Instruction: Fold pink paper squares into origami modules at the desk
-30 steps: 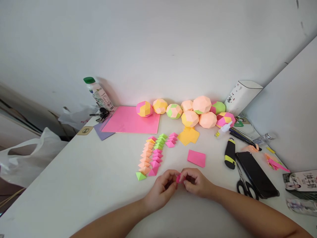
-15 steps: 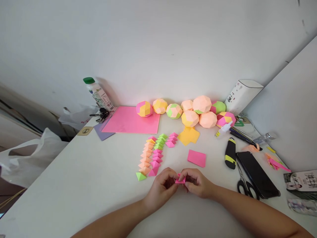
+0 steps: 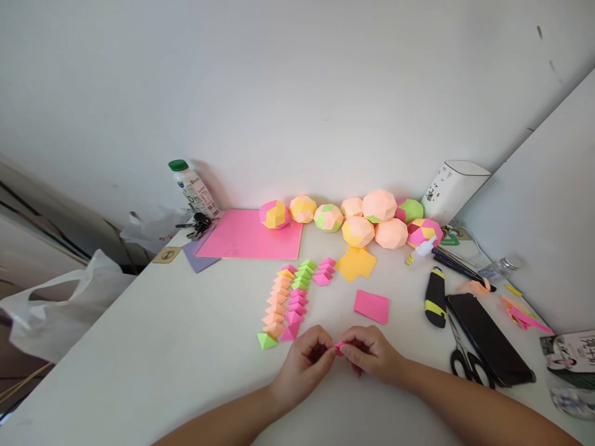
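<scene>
Here, left grip (image 3: 304,364) and right grip (image 3: 374,355) pinch bright-pink paper (image 3: 339,349), mostly hidden.

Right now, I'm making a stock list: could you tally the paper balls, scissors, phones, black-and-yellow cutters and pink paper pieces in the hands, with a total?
Paper balls: 9
Scissors: 1 pair
Phone: 1
Black-and-yellow cutter: 1
Pink paper piece visible between the left hand and right hand: 1
Total: 13

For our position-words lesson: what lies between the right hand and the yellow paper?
In the head view, a pink paper rectangle lies between the right hand and the yellow paper.
</scene>
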`<state>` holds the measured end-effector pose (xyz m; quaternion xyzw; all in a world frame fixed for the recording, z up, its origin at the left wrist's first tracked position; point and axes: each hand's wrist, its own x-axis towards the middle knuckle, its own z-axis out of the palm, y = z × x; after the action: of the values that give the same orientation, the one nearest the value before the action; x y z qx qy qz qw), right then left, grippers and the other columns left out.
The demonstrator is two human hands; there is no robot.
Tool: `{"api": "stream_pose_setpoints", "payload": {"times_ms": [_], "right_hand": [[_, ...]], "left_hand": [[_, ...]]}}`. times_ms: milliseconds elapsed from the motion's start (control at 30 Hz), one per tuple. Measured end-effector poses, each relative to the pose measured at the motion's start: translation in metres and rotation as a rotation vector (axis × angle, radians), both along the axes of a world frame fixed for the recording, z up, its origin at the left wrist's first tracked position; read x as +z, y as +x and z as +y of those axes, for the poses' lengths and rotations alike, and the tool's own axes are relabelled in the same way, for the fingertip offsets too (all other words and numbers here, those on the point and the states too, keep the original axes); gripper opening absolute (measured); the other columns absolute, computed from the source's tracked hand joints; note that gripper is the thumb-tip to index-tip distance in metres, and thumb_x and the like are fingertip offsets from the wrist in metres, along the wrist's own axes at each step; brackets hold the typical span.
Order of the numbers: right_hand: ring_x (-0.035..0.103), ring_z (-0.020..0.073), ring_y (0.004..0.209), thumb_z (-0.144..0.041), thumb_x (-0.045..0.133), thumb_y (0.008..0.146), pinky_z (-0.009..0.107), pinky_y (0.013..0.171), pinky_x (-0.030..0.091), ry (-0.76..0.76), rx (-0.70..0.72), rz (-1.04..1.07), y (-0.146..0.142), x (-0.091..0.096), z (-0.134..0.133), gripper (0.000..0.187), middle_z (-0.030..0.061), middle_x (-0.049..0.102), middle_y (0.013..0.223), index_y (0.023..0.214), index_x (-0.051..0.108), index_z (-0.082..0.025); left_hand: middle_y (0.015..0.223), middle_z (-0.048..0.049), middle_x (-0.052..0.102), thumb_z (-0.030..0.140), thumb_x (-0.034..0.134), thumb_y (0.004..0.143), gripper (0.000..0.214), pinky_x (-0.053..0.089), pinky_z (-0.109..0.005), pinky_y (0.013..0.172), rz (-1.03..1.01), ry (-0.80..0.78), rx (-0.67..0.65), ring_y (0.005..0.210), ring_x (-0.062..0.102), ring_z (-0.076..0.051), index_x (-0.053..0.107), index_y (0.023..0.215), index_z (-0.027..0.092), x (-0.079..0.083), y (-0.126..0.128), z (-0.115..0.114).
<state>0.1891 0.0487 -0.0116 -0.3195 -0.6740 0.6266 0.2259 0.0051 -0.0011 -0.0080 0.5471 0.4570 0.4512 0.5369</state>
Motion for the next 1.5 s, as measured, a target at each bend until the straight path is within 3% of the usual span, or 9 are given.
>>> {"api": "stream_pose_setpoints", "payload": {"times_ms": [100, 267, 500, 733, 933, 1067, 1167, 1300, 1500], "right_hand": [[0.050, 0.0082, 0.044, -0.037, 0.053, 0.088, 0.018, 0.043, 0.040, 0.044, 0.005, 0.005, -0.0014, 0.0029, -0.0010, 0.024, -0.0021, 0.053, 0.054, 0.085, 0.059, -0.013], [0.053, 0.0085, 0.054, -0.027, 0.054, 0.086, 0.021, 0.051, 0.043, 0.257, -0.008, 0.093, -0.0046, 0.0070, 0.0002, 0.018, 0.0043, 0.056, 0.074, 0.077, 0.059, -0.013], [0.049, 0.0101, 0.057, -0.014, 0.053, 0.077, 0.021, 0.052, 0.040, 0.355, -0.017, 0.062, -0.0048, 0.0048, 0.0010, 0.009, 0.0026, 0.056, 0.066, 0.069, 0.057, -0.015], [0.048, 0.0102, 0.056, -0.011, 0.051, 0.072, 0.021, 0.053, 0.038, 0.332, -0.035, 0.057, -0.0035, 0.0059, -0.0003, 0.008, 0.0009, 0.054, 0.063, 0.065, 0.053, -0.016], [0.050, 0.0081, 0.051, -0.019, 0.050, 0.081, 0.020, 0.047, 0.040, 0.051, -0.104, 0.141, -0.0023, 0.0064, 0.0012, 0.012, 0.0013, 0.052, 0.071, 0.069, 0.048, -0.016], [0.051, 0.0100, 0.058, -0.017, 0.053, 0.080, 0.021, 0.052, 0.040, 0.216, -0.059, 0.124, -0.0036, 0.0067, 0.0022, 0.010, 0.0030, 0.055, 0.072, 0.070, 0.053, -0.015], [0.052, 0.0120, 0.065, -0.014, 0.055, 0.077, 0.022, 0.056, 0.042, 0.342, -0.044, 0.109, -0.0047, 0.0068, 0.0020, 0.007, 0.0058, 0.058, 0.076, 0.070, 0.056, -0.015], [0.053, 0.0123, 0.064, -0.013, 0.055, 0.075, 0.022, 0.056, 0.042, 0.342, -0.043, 0.100, -0.0046, 0.0065, 0.0017, 0.008, 0.0062, 0.058, 0.075, 0.068, 0.056, -0.015], [0.052, 0.0128, 0.063, -0.015, 0.055, 0.075, 0.024, 0.057, 0.043, 0.292, -0.068, 0.103, -0.0038, 0.0076, 0.0015, 0.010, 0.0051, 0.057, 0.071, 0.066, 0.054, -0.015]], "left_hand": [[0.070, 0.0006, 0.047, 0.024, 0.055, 0.084, 0.016, 0.034, -0.023, 0.054, 0.003, -0.002, -0.020, 0.060, 0.041, -0.011, 0.049, 0.070, 0.017, -0.0009, -0.0008, -0.0003], [0.069, 0.0006, 0.047, 0.015, 0.054, 0.078, 0.013, 0.034, -0.024, 0.056, 0.048, 0.001, -0.048, 0.062, 0.042, -0.012, 0.047, 0.067, 0.017, -0.0003, -0.0014, -0.0013], [0.068, 0.0015, 0.046, 0.013, 0.053, 0.076, 0.008, 0.033, -0.023, 0.055, 0.097, -0.022, -0.030, 0.061, 0.041, -0.011, 0.049, 0.070, 0.017, -0.0017, 0.0018, -0.0002], [0.067, 0.0016, 0.046, 0.012, 0.052, 0.074, 0.010, 0.031, -0.022, 0.053, 0.155, -0.039, -0.044, 0.059, 0.040, -0.011, 0.047, 0.067, 0.017, 0.0005, 0.0024, -0.0025], [0.059, 0.0061, 0.037, 0.020, 0.052, 0.078, 0.012, 0.026, -0.021, 0.047, 0.034, -0.145, -0.004, 0.050, 0.032, -0.009, 0.044, 0.069, 0.019, 0.0023, 0.0010, -0.0015], [0.064, 0.0047, 0.042, 0.026, 0.053, 0.081, 0.011, 0.031, -0.022, 0.050, -0.064, -0.138, -0.012, 0.053, 0.037, -0.009, 0.045, 0.078, 0.019, 0.0045, 0.0022, -0.0018], [0.067, 0.0018, 0.046, 0.024, 0.054, 0.080, 0.010, 0.032, -0.023, 0.053, 0.046, -0.086, -0.023, 0.058, 0.039, -0.011, 0.049, 0.075, 0.017, 0.0036, 0.0029, -0.0013], [0.067, 0.0009, 0.047, 0.021, 0.053, 0.078, 0.011, 0.031, -0.023, 0.053, 0.168, -0.074, -0.026, 0.059, 0.038, -0.011, 0.049, 0.068, 0.017, 0.0024, 0.0030, -0.0005], [0.064, 0.0021, 0.045, 0.020, 0.054, 0.075, 0.011, 0.030, -0.022, 0.051, 0.166, -0.095, -0.019, 0.056, 0.037, -0.010, 0.048, 0.066, 0.017, 0.0013, 0.0026, -0.0016]]}}
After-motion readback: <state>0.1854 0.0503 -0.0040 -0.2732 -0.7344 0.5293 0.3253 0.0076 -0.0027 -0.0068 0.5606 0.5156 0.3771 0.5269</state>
